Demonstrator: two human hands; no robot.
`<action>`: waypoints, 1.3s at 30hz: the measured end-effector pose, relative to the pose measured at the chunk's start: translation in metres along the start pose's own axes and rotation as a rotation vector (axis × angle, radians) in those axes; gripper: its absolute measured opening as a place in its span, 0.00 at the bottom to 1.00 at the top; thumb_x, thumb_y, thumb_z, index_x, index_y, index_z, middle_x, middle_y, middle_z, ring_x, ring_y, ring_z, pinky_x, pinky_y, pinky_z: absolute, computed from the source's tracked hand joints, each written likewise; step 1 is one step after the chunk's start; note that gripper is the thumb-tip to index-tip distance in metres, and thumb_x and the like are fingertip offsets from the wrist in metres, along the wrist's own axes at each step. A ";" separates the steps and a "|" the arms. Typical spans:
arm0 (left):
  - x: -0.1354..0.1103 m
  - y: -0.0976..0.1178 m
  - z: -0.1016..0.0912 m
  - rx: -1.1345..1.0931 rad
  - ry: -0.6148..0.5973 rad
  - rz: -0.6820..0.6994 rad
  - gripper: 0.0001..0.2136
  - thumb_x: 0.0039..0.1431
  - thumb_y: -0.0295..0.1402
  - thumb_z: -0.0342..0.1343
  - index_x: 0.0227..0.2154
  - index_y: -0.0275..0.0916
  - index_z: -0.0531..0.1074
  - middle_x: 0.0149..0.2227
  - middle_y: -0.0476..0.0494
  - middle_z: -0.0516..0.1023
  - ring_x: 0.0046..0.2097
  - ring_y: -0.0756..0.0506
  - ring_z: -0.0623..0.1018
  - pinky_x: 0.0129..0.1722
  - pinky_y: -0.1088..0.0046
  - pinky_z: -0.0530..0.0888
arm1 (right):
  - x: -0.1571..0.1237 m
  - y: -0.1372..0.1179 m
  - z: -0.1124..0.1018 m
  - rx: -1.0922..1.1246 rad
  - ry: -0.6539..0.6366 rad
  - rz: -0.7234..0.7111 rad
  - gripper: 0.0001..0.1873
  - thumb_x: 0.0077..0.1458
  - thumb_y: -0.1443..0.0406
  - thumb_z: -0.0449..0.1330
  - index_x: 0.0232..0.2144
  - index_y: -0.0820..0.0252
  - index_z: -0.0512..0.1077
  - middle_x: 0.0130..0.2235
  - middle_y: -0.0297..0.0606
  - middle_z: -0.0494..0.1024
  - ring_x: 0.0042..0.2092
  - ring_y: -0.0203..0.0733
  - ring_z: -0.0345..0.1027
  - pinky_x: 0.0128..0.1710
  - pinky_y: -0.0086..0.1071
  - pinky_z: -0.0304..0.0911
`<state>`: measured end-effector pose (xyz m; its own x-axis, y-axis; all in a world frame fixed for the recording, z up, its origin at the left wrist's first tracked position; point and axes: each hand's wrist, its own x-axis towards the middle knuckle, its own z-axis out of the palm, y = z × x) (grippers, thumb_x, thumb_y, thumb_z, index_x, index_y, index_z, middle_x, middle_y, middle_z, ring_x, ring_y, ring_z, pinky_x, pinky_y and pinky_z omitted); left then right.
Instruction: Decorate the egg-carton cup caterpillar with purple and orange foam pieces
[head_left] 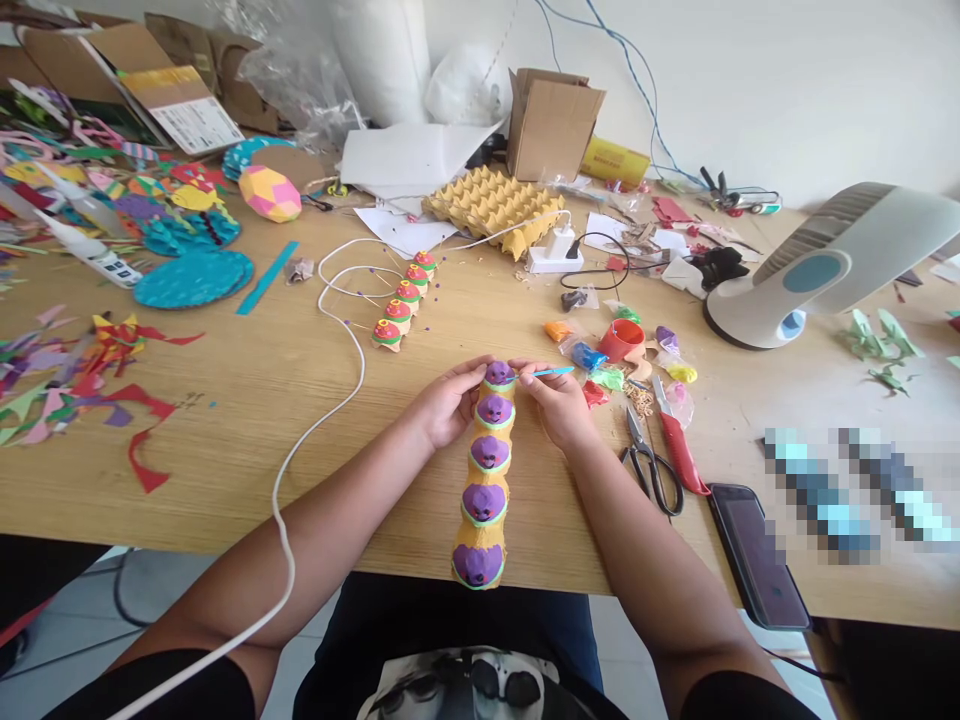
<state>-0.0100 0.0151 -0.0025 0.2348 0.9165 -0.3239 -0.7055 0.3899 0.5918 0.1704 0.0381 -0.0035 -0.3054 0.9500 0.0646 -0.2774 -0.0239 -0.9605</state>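
A yellow egg-carton strip (490,483) with several purple clay-topped bumps, each bearing a small face, runs away from me over the table's front edge. My left hand (452,402) pinches its far end from the left side. In my right hand (556,398) is a thin blue modelling tool (551,372), its tip at the farthest purple bump. The fingers of that hand are closed round the tool, close to the strip's right side. A second egg-carton strip (403,306), with red and green bumps and pins, lies farther back.
Right of my hands lie bags of coloured clay (585,354), scissors (651,465), a red-handled knife (679,440) and a phone (759,555). A white fan (795,270) stands behind. A white cable (315,425) crosses my left forearm. Paper scraps (67,390) cover the left side.
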 end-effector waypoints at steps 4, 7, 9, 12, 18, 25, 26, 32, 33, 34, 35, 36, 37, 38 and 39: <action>0.000 0.000 0.000 0.002 0.002 -0.003 0.06 0.61 0.24 0.58 0.39 0.37 0.77 0.37 0.45 0.84 0.33 0.50 0.81 0.34 0.76 0.76 | 0.000 0.000 0.002 -0.012 0.023 0.005 0.11 0.48 0.56 0.71 0.29 0.55 0.77 0.46 0.37 0.81 0.52 0.46 0.72 0.60 0.42 0.59; 0.000 0.001 0.000 0.004 0.007 -0.002 0.06 0.62 0.24 0.57 0.39 0.37 0.78 0.37 0.45 0.84 0.33 0.50 0.81 0.34 0.76 0.76 | 0.000 0.000 0.003 -0.004 0.024 -0.003 0.11 0.49 0.56 0.71 0.30 0.55 0.77 0.45 0.37 0.81 0.51 0.45 0.72 0.59 0.41 0.60; 0.000 0.001 0.000 0.005 0.006 -0.001 0.06 0.61 0.24 0.58 0.39 0.37 0.78 0.37 0.45 0.84 0.34 0.49 0.81 0.35 0.76 0.76 | 0.000 0.000 0.004 -0.006 0.032 -0.013 0.12 0.48 0.55 0.71 0.31 0.54 0.77 0.44 0.37 0.81 0.49 0.44 0.72 0.58 0.40 0.61; 0.000 0.001 0.000 0.004 0.000 0.000 0.06 0.61 0.25 0.59 0.40 0.36 0.77 0.37 0.44 0.84 0.34 0.49 0.81 0.35 0.76 0.76 | 0.000 0.000 0.004 -0.039 0.053 -0.021 0.14 0.47 0.54 0.71 0.32 0.54 0.76 0.43 0.36 0.80 0.47 0.43 0.72 0.56 0.40 0.63; -0.001 0.001 0.001 0.008 0.001 -0.003 0.06 0.61 0.25 0.59 0.40 0.36 0.77 0.37 0.45 0.84 0.33 0.49 0.81 0.34 0.76 0.75 | 0.000 0.000 0.004 -0.035 0.044 -0.036 0.12 0.48 0.55 0.71 0.30 0.54 0.75 0.42 0.36 0.80 0.47 0.43 0.72 0.54 0.39 0.63; -0.002 0.002 0.002 0.009 0.012 -0.007 0.06 0.61 0.24 0.58 0.39 0.37 0.77 0.37 0.45 0.84 0.33 0.49 0.81 0.33 0.76 0.75 | 0.000 0.001 0.004 -0.033 0.032 -0.043 0.12 0.49 0.56 0.70 0.30 0.54 0.75 0.41 0.36 0.80 0.46 0.43 0.72 0.54 0.39 0.63; -0.002 0.002 0.002 0.008 0.013 -0.007 0.06 0.61 0.24 0.58 0.39 0.37 0.77 0.37 0.45 0.84 0.33 0.49 0.81 0.33 0.76 0.75 | 0.001 0.001 0.004 -0.039 0.034 -0.039 0.12 0.49 0.55 0.70 0.30 0.54 0.75 0.41 0.36 0.80 0.46 0.43 0.72 0.54 0.39 0.63; -0.003 0.002 0.002 0.003 0.009 -0.013 0.06 0.61 0.24 0.58 0.39 0.37 0.77 0.36 0.45 0.84 0.33 0.50 0.81 0.33 0.76 0.75 | 0.001 0.001 0.004 -0.036 0.040 -0.035 0.13 0.48 0.55 0.71 0.30 0.54 0.75 0.41 0.37 0.80 0.46 0.44 0.72 0.54 0.39 0.63; -0.003 0.002 0.002 0.001 0.008 -0.013 0.06 0.61 0.24 0.58 0.39 0.36 0.77 0.36 0.46 0.84 0.33 0.50 0.81 0.33 0.76 0.75 | 0.001 0.001 0.004 -0.032 0.036 -0.037 0.12 0.48 0.55 0.71 0.30 0.54 0.75 0.42 0.37 0.81 0.46 0.44 0.72 0.55 0.39 0.63; -0.003 0.002 0.002 -0.001 0.005 -0.014 0.06 0.61 0.24 0.58 0.39 0.36 0.77 0.36 0.46 0.84 0.33 0.50 0.81 0.33 0.76 0.75 | 0.001 0.001 0.003 -0.030 0.031 -0.035 0.12 0.48 0.55 0.71 0.30 0.54 0.75 0.42 0.37 0.81 0.47 0.44 0.72 0.55 0.40 0.63; -0.003 0.002 0.002 -0.004 0.003 -0.012 0.06 0.61 0.24 0.59 0.39 0.36 0.77 0.36 0.45 0.84 0.33 0.50 0.82 0.33 0.76 0.75 | 0.000 0.000 0.003 -0.030 0.025 -0.030 0.12 0.49 0.54 0.70 0.30 0.54 0.75 0.43 0.37 0.81 0.47 0.44 0.72 0.56 0.40 0.62; -0.003 0.002 0.002 -0.006 0.000 -0.012 0.06 0.61 0.25 0.59 0.39 0.36 0.77 0.36 0.45 0.84 0.33 0.50 0.82 0.34 0.76 0.76 | 0.000 0.000 0.003 -0.032 0.019 -0.024 0.12 0.49 0.54 0.70 0.29 0.54 0.75 0.43 0.37 0.81 0.48 0.45 0.72 0.57 0.41 0.62; -0.003 0.002 0.002 -0.008 0.000 -0.012 0.06 0.60 0.25 0.59 0.39 0.36 0.77 0.37 0.45 0.84 0.34 0.49 0.82 0.34 0.76 0.76 | 0.000 -0.001 0.003 -0.034 0.013 -0.017 0.12 0.49 0.54 0.70 0.29 0.54 0.75 0.44 0.37 0.81 0.49 0.45 0.72 0.58 0.41 0.61; -0.003 0.002 0.002 -0.009 0.000 -0.013 0.06 0.60 0.25 0.59 0.40 0.36 0.77 0.37 0.45 0.84 0.34 0.49 0.82 0.35 0.76 0.76 | 0.000 -0.001 0.003 -0.036 0.008 -0.011 0.13 0.50 0.53 0.70 0.29 0.54 0.75 0.44 0.37 0.81 0.49 0.45 0.72 0.59 0.41 0.60; -0.003 0.002 0.002 -0.009 0.002 -0.015 0.06 0.60 0.25 0.59 0.39 0.36 0.77 0.37 0.45 0.84 0.34 0.49 0.82 0.35 0.76 0.76 | 0.000 -0.002 0.003 -0.037 0.005 -0.007 0.13 0.50 0.53 0.69 0.29 0.54 0.75 0.44 0.37 0.81 0.50 0.46 0.72 0.59 0.42 0.60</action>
<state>-0.0111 0.0137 0.0011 0.2439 0.9106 -0.3337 -0.7080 0.4024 0.5803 0.1685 0.0368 -0.0008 -0.2986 0.9518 0.0705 -0.2459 -0.0054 -0.9693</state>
